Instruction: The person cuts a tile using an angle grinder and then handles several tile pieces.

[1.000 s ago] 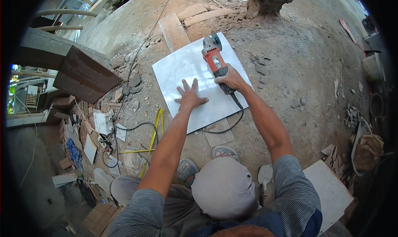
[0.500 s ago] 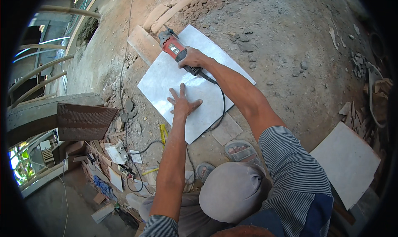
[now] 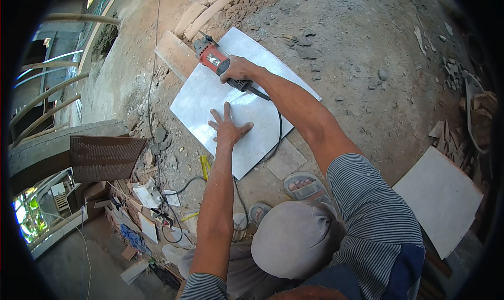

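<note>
A large white tile [image 3: 257,119] lies on the dirt ground in front of my feet. My left hand [image 3: 228,129] rests flat on its middle with the fingers spread. Wrapped round the body of a red and black angle grinder [image 3: 212,57] is my right hand [image 3: 237,70]. The grinder's head and disc are at the tile's far left edge; whether the disc touches the tile I cannot tell. From the grinder's back a black cable runs over the tile toward its near right edge.
Under the tile's far left corner lies a wooden board [image 3: 175,53]. Another white tile [image 3: 440,200] is at the right. A brown ribbed tile [image 3: 106,157] leans at the left, near a white power box [image 3: 148,195] with cables. A yellow folding rule [image 3: 205,166] lies beside my left forearm.
The whole view has shifted slightly, so things sit a little further left and up. My left hand stays on the tile and the grinder stays in my right hand.
</note>
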The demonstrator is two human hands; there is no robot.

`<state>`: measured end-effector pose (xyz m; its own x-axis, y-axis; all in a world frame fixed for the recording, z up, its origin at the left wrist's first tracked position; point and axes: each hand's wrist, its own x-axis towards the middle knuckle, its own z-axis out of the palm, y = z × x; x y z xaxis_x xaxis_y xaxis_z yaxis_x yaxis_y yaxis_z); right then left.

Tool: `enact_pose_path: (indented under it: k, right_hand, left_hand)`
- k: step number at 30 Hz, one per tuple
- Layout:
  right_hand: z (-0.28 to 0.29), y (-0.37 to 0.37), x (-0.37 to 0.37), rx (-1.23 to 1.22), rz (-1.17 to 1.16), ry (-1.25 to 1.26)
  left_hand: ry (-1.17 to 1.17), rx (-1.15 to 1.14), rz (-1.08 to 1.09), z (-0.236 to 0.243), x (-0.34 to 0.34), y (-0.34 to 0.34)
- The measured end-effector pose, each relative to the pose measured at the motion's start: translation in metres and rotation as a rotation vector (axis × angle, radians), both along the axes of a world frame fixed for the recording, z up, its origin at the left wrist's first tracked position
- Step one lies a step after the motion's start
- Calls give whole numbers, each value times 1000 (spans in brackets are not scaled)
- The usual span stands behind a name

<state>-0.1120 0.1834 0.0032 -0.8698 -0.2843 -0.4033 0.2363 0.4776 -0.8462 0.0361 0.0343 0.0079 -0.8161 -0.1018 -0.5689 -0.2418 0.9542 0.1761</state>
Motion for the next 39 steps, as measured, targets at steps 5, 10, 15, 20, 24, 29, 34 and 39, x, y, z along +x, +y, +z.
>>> enact_pose_path:
  k: [5,10,15,20,24,29,34,39]
  right_hand:
    - [0,0,0,-27,15,-35]
    - [8,-2,3,-10,25,-34]
    - [-2,7,9,-18,18,-23]
    - [3,11,25,17,26,1]
    - [9,17,38,24,23,-16]
    - [7,25,53,31,8,-28]
    - [11,29,67,33,2,-36]
    - [12,36,83,44,2,-41]
  left_hand:
    - [-59,8,56,2,0,2]
    - [-56,-5,58,4,0,-2]
    - [-71,1,59,4,-2,6]
    - [-35,-21,26,2,0,0]
    - [-7,-4,13,-2,0,-2]
    - [-63,0,56,-1,-2,1]
    - [-36,-3,45,-2,-2,-1]
    - [-26,1,42,1,-1,1]
